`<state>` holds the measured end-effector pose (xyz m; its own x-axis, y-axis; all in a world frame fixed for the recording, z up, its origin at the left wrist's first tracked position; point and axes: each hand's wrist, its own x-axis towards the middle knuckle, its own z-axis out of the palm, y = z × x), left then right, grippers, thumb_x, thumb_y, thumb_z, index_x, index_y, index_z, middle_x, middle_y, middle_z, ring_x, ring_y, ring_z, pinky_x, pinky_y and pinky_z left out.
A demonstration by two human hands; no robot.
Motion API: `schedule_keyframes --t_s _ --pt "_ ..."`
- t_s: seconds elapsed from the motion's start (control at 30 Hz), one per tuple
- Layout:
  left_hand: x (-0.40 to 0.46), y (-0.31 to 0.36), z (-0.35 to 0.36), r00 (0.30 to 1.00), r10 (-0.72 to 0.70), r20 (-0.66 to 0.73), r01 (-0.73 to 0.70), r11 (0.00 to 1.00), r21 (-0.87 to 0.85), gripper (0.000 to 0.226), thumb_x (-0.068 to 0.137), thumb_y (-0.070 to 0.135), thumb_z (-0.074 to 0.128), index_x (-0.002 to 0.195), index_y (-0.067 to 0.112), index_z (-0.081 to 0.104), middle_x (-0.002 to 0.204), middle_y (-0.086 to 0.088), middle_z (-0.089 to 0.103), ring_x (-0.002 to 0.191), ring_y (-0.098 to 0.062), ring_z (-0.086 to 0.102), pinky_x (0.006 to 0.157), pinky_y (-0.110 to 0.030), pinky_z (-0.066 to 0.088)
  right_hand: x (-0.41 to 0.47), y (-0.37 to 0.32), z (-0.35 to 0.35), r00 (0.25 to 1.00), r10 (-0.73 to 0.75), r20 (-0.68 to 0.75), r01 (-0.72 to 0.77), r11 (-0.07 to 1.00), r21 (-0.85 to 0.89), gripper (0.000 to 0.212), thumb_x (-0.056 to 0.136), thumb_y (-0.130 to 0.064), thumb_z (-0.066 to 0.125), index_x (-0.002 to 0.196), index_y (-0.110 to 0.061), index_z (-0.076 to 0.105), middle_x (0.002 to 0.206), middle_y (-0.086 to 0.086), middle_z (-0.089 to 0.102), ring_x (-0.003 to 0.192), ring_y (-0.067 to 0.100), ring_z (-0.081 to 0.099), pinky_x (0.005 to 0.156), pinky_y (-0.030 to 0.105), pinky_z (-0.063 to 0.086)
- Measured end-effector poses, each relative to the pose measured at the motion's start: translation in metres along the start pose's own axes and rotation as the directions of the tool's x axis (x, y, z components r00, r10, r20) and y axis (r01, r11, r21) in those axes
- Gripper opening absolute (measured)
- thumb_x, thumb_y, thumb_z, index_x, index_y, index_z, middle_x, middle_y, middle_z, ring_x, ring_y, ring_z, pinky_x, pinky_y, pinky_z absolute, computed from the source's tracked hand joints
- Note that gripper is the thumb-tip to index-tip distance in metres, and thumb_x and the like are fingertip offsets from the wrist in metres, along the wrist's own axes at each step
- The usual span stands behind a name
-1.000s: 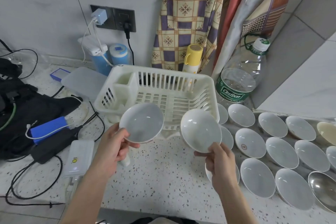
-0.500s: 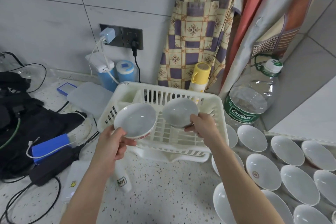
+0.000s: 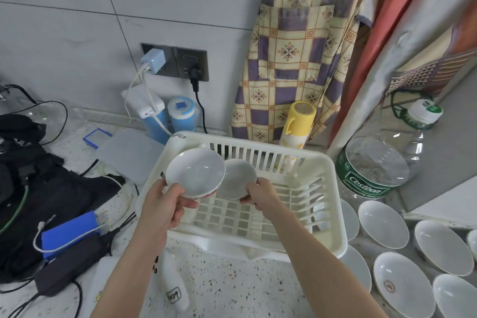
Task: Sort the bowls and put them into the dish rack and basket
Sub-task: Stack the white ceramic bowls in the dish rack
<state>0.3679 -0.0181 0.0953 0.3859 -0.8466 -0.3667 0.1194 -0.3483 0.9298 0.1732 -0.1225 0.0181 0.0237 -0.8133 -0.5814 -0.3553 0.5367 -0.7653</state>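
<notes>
A: L hand [image 3: 165, 204]: state of fingers?
B: Curled on near rim of a white bowl w/ red band [image 3: 195, 172], thumb over the lip, other fingers under. Bowl was tilted toward camera, held above the left end of the white dish rack [image 3: 333, 204].

A: R hand [image 3: 260, 195]?
B: Fingers clamped on right edge of a second white bowl [image 3: 238, 178]. That bowl sat lower, inside the rack at its back-left, partly behind the 1st bowl. Couldn't tell whether it touched the rack floor.

A: Rack position?
B: On speckled table [image 3: 232, 286], near the tiled wall; rack interior otherwise showed only slats and pegs.

A: Remaining bowls?
B: Loose white bowls [image 3: 383, 223] on table, right of rack, in rows; one had a small reddish mark [image 3: 389, 286] inside.

A: Other items?
B: Large clear water bottle w/ green label [image 3: 371, 175] right of rack, yellow flask [image 3: 296, 124] behind it, patterned cloth [image 3: 291, 54] hung above. Blue power bank [image 3: 69, 233], black bag [image 3: 38, 188] and cables to the left; charger [image 3: 152, 61] in wall socket.
</notes>
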Motion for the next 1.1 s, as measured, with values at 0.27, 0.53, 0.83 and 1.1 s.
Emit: schedule_keyframes --t_s 0.27,0.53,0.83,1.1 --pt "0.014 0.002 0.008 1.000 -0.012 0.012 0.012 0.999 0.041 0.027 0.088 0.006 0.046 0.113 0.008 0.054 0.068 -0.020 0.072 0.033 -0.009 0.030 0.032 -0.015 0.020 0.009 -0.004 0.012 0.999 -0.001 0.036 -0.001 0.999 0.048 0.033 0.086 -0.002 0.039 0.114 -0.002 0.055 0.083 0.020 0.067 0.024 0.004 0.045 0.028 0.011 0.028" --pt "0.020 -0.004 0.012 0.999 -0.045 0.025 0.045 0.999 0.020 0.023 0.088 0.006 0.045 0.109 0.010 0.053 0.069 -0.021 0.072 0.035 -0.011 0.029 0.032 -0.017 0.019 0.008 0.001 0.008 1.000 0.000 -0.004 0.000 1.000 0.018 0.028 0.079 -0.009 0.040 0.102 -0.017 0.054 0.067 0.010 0.071 0.037 0.009 0.059 0.031 0.013 0.026" --pt "0.022 -0.006 0.015 0.998 -0.036 0.059 0.039 0.998 -0.048 0.019 0.091 0.004 0.041 0.104 0.007 0.055 0.065 -0.018 0.070 0.033 -0.009 0.029 0.032 -0.016 0.019 0.011 0.000 0.005 0.999 -0.032 -0.018 0.033 0.997 0.065 0.023 0.079 -0.011 0.041 0.093 -0.010 0.059 0.060 0.012 0.070 0.026 0.005 0.044 0.031 0.013 0.025" --pt "0.034 -0.003 0.024 0.996 -0.042 0.083 0.045 0.998 -0.034 0.022 0.091 0.003 0.039 0.103 0.006 0.057 0.064 -0.016 0.070 0.033 -0.008 0.033 0.032 -0.015 0.021 0.015 0.003 0.009 0.998 -0.001 0.062 0.000 1.000 0.007 0.027 0.083 -0.008 0.039 0.103 -0.007 0.057 0.077 0.018 0.070 0.028 0.004 0.045 0.032 0.014 0.025"
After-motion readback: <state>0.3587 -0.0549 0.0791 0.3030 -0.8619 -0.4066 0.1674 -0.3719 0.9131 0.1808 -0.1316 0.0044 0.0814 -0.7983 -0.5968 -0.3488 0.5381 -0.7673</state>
